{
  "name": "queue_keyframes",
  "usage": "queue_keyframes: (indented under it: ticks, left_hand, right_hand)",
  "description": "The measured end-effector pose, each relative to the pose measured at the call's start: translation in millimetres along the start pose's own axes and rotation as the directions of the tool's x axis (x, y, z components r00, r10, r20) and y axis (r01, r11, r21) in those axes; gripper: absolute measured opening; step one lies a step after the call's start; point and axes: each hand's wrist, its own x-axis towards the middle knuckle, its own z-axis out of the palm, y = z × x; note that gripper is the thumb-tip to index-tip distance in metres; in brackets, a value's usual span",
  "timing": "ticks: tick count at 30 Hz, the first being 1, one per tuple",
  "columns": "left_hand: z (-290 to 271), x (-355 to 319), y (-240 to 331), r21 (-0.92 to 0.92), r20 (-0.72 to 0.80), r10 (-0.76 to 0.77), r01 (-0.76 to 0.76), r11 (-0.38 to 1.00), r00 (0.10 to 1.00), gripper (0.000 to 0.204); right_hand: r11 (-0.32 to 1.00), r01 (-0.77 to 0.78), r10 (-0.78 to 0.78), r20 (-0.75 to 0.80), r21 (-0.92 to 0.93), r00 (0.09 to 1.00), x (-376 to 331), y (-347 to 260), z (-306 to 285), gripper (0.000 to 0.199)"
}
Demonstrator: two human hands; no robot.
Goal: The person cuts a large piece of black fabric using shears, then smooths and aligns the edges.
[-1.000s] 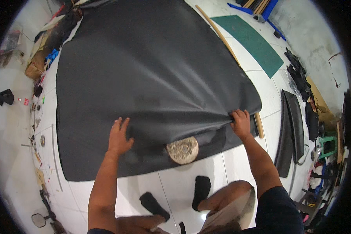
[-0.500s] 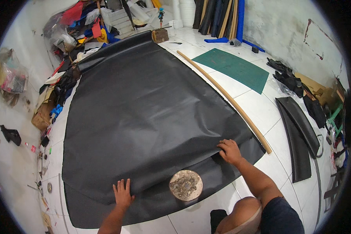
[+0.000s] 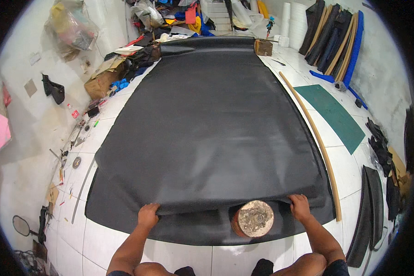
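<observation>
On the white tiled floor [image 3: 179, 254], the left hand [image 3: 148, 215] and the right hand [image 3: 300, 207] hold the near edge of a smooth black sheet [image 3: 207, 129]; a round, pale-topped block [image 3: 256, 219] stands between them, obstructing.

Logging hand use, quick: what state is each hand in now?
Left hand: closed, holding the near edge of the upper black sheet.
Right hand: closed, holding the same edge.
</observation>
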Motion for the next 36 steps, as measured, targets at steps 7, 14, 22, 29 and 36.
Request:
queue_keyframes:
  ticks: [7, 14, 22, 29, 36]
  left_hand:
    - [-28, -21, 22, -0.031, -0.150, -0.170, 0.167, 0.985, 0.974, 0.057]
    - [21, -37, -133, -0.306, -0.633, -0.619, 0.584, 0.752, 0.465, 0.049]
    - [-59, 16, -104, -0.912, 0.218, -0.856, -0.214, -0.350, 0.469, 0.077]
    - [-75, 26, -107, -0.916, -0.304, -0.902, 0.164, 0.365, 0.307, 0.059]
    - [-48, 15, -84, -0.342, -0.673, -0.537, 0.430, 0.835, 0.508, 0.065]
  right_hand:
    - [0.991, -0.108, 0.094, -0.179, -0.074, 0.979, 1, 35, -24, 0.033]
    - [0.972, -0.209, 0.185, -0.191, -0.113, 0.964, 2, 42, -16, 0.026]
    - [0.919, -0.374, 0.360, -0.123, -0.125, 0.925, -14, 69, -25, 0.028]
    - [0.871, -0.458, 0.455, -0.056, -0.179, 0.889, -29, 105, -12, 0.040]
    - [0.802, -0.502, 0.571, 0.165, -0.324, 0.804, -49, 124, -31, 0.075]
